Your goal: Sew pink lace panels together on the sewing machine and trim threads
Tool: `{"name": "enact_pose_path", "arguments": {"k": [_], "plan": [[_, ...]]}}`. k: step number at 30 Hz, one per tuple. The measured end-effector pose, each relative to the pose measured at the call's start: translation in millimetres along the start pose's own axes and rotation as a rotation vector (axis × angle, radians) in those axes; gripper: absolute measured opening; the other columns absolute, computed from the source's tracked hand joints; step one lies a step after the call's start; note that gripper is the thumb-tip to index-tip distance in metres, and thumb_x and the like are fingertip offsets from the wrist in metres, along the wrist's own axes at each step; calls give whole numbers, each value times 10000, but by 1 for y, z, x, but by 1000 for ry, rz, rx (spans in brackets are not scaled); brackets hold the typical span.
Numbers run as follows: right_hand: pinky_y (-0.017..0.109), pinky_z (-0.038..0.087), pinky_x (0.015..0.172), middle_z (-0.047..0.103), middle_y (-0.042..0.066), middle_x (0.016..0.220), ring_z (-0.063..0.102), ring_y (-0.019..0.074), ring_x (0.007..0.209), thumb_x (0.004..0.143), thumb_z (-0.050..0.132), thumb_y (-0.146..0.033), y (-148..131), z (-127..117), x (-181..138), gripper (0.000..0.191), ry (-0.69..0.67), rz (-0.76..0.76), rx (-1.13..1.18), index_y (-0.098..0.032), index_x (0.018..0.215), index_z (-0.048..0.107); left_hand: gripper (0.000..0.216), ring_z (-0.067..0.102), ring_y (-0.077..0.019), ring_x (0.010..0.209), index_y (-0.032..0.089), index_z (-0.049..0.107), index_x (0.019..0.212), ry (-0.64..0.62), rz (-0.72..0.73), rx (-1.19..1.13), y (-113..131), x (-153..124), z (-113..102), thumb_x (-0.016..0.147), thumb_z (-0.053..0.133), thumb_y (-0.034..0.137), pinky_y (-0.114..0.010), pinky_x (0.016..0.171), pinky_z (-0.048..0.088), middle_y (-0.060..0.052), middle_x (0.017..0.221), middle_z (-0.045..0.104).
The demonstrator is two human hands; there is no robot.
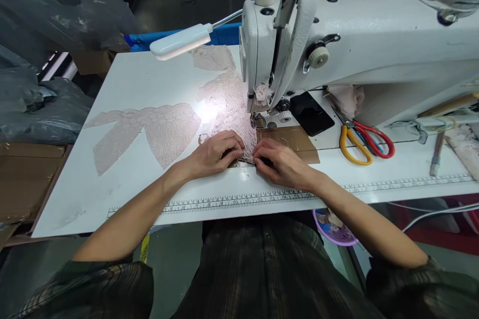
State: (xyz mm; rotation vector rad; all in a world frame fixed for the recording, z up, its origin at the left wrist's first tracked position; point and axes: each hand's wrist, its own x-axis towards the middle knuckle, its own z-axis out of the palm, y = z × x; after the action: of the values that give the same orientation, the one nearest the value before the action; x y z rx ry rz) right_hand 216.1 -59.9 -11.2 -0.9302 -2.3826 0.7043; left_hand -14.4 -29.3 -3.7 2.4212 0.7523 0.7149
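Gripping one pale pink lace panel with left hand and right hand, fingertips together; second lace panel lying left of both.

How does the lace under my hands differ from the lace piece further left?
The near lace piece is held by the left hand and right hand; the left lace piece lies untouched. The near lace piece runs under the sewing machine, brightly lit; the left lace piece lies clear of it, dimmer. Both are pale pink lace.
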Motion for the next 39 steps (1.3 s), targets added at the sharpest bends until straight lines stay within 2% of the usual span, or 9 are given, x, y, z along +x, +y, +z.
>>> {"name": "enact_pose_path", "arguments": {"k": [4, 7, 13, 17, 20, 23, 26, 31, 39], "plan": [[370, 479, 767, 600, 108, 921, 544, 211, 854, 957, 436, -210, 0, -2, 1, 155, -5, 31, 15, -158, 904, 572, 114, 650, -175, 900, 139, 650, 964, 56, 109, 12, -4, 0, 0, 950, 589, 235, -320, 763, 574, -105, 988, 668], [372, 475, 757, 595, 109, 912, 538, 210, 840, 974, 411, -232, 1, 0, 0, 184, 5, 31, 17, -156, 917, 569, 243, 659, -196, 955, 149, 667, 1077, 69, 204, 34, -7, 1, 1, 897, 684, 312, -335, 793, 588, -119, 1035, 678], [353, 478, 789, 641, 100, 930, 579, 204, 882, 955, 470, -250, 0, -10, 0, 175, -30, -5, 111, -162, 903, 612, 116, 691, -176, 875, 190, 732, 970, 34, 249, 68, -9, 1, 5, 906, 672, 266, -322, 764, 586, -89, 964, 725], [276, 448, 665, 670, 35, 817, 587, 147, 715, 914, 530, -260, 15, -39, 12, 152, -103, 102, 125, -173, 887, 652, 98, 702, -177, 876, 220, 758, 955, 17, 183, 19, -8, 0, 4, 887, 694, 248, -329, 771, 589, -74, 968, 743], [257, 384, 568, 615, 1, 667, 509, 121, 581, 880, 525, -234, 33, -48, 24, 156, -6, 229, 0, -167, 829, 656, 122, 706, -177, 901, 240, 762, 983, 3, 136, -38, -6, 0, 0, 894, 679, 248, -333, 777, 602, -70, 1001, 748], [257, 351, 540, 576, -5, 628, 462, 116, 547, 871, 515, -235, 45, -40, 28, 170, 150, 281, -48, -156, 809, 653, 150, 712, -169, 913, 221, 763, 989, 0, 99, -101, -2, 0, -4, 913, 634, 208, -313, 764, 615, -87, 1019, 747], [261, 375, 574, 610, 17, 708, 491, 122, 589, 880, 508, -218, 46, -28, 22, 185, 216, 223, -59, -138, 888, 675, 150, 716, -164, 889, 192, 763, 955, 50, 107, -96, 2, 1, -6, 901, 623, 179, -299, 732, 616, -104, 1010, 748], [313, 455, 764, 630, 78, 960, 566, 170, 805, 923, 467, -190, 42, -21, 12, 324, 126, 2, -131, -184, 1157, 692, 117, 721, -174, 867, 184, 735, 860, 124, 229, 113, 2, 4, -3, 869, 621, 163, -344, 742, 607, -91, 1008, 757], [367, 492, 817, 602, 109, 1049, 558, 214, 901, 906, 506, -171, 46, -18, 13, 360, 73, -10, -247, -228, 1196, 711, 115, 720, -169, 812, 162, 693, 924, 56, 371, 275, -3, 3, 4, 876, 602, 110, -340, 711, 597, -61, 937, 767]]}}
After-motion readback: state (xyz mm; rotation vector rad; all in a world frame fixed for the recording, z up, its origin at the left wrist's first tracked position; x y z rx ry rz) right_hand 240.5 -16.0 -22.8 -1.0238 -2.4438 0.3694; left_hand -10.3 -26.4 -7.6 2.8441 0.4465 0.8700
